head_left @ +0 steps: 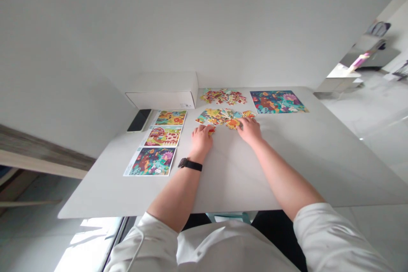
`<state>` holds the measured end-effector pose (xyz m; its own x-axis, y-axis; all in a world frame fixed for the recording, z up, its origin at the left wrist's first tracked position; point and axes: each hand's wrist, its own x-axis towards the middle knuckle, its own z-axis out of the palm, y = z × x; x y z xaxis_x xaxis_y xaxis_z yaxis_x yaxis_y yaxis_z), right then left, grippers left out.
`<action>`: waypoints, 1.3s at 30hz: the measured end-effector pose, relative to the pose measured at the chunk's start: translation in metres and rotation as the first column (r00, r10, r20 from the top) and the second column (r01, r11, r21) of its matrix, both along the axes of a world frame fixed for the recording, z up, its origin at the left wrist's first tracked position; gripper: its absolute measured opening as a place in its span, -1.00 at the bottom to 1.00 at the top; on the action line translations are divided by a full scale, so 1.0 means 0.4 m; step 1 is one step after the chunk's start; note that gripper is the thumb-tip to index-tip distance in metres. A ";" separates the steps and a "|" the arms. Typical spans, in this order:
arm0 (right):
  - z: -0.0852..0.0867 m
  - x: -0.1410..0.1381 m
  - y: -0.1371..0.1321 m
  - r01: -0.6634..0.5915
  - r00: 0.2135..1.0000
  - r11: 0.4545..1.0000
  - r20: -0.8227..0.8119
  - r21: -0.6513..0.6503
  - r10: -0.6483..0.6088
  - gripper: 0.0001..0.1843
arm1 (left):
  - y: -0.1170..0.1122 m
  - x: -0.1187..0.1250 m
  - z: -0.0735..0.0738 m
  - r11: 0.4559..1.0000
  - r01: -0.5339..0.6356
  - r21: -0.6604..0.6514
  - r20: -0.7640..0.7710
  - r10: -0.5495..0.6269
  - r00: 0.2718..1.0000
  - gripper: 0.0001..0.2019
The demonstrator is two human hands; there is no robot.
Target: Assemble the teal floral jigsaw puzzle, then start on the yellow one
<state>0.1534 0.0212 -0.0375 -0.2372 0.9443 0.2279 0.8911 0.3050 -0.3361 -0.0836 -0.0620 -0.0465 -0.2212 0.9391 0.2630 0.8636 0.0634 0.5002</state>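
My left hand, with a black watch on its wrist, rests on the table with its fingers closed around a red and yellow puzzle piece. Just to the right, the bent fingers of my right hand grip the edge of an orange puzzle piece at the near side of a pile. That pile of loose yellow, orange and blue puzzle pieces lies right in front of both hands. Behind it is a second pile of mostly red and cream puzzle pieces.
Three picture cards lie in a column at the left, beside a black phone. A white box stands against the wall. At the back right lies a dark, colourful finished puzzle on the white table.
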 end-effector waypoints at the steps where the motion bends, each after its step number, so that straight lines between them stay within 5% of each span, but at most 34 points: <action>1: -0.002 -0.005 0.000 0.001 1.000 1.000 0.024 -0.016 0.000 -0.57 | -0.001 0.005 -0.004 0.999 0.014 -0.028 -0.020 -0.015 1.000 -0.52; 6: -0.026 -0.025 0.011 -0.025 1.000 1.000 0.014 -0.002 0.025 -0.55 | 0.001 0.024 -0.021 0.998 0.064 -0.017 -0.032 -0.065 0.997 -0.54; 11: -0.038 0.004 0.041 0.019 0.950 0.999 -0.312 0.033 -0.008 -0.46 | 0.000 0.031 -0.030 0.997 0.072 -0.028 -0.002 -0.072 0.997 -0.57; 14: -0.032 0.032 0.062 0.053 0.790 0.997 -0.609 -0.048 -0.072 -0.60 | -0.002 0.036 -0.032 0.996 0.077 -0.051 0.013 -0.077 0.997 -0.51; 19: -0.016 0.070 0.095 0.148 0.348 0.984 -0.926 -0.098 -0.145 -0.58 | -0.004 0.036 -0.017 0.995 0.091 0.051 0.031 -0.093 0.995 -0.56; 22: -0.005 0.087 0.103 0.145 0.248 0.983 -0.957 -0.114 -0.148 -0.51 | -0.004 0.033 -0.006 0.973 0.161 0.163 0.083 -0.176 0.981 -0.63; 27: 0.009 0.068 0.080 0.035 0.342 0.986 -0.925 -0.163 -0.165 -0.45 | 0.001 0.046 -0.007 0.960 0.199 0.197 0.397 -0.264 0.879 -0.70; 32: 0.016 0.008 0.026 -0.169 0.516 0.970 -0.854 -0.176 -0.065 -0.51 | 0.009 0.074 -0.016 0.963 0.225 0.149 0.749 -0.258 0.611 -0.55; 35: 0.021 -0.014 0.000 -0.262 0.565 0.947 -0.825 -0.186 -0.005 -0.57 | 0.012 0.082 -0.017 0.956 0.253 0.147 0.848 -0.253 0.465 -0.46; 39: 0.023 -0.027 -0.015 -0.351 0.566 0.914 -0.824 -0.201 0.036 -0.60 | 0.018 0.081 -0.021 0.962 0.238 0.133 0.892 -0.221 0.394 -0.43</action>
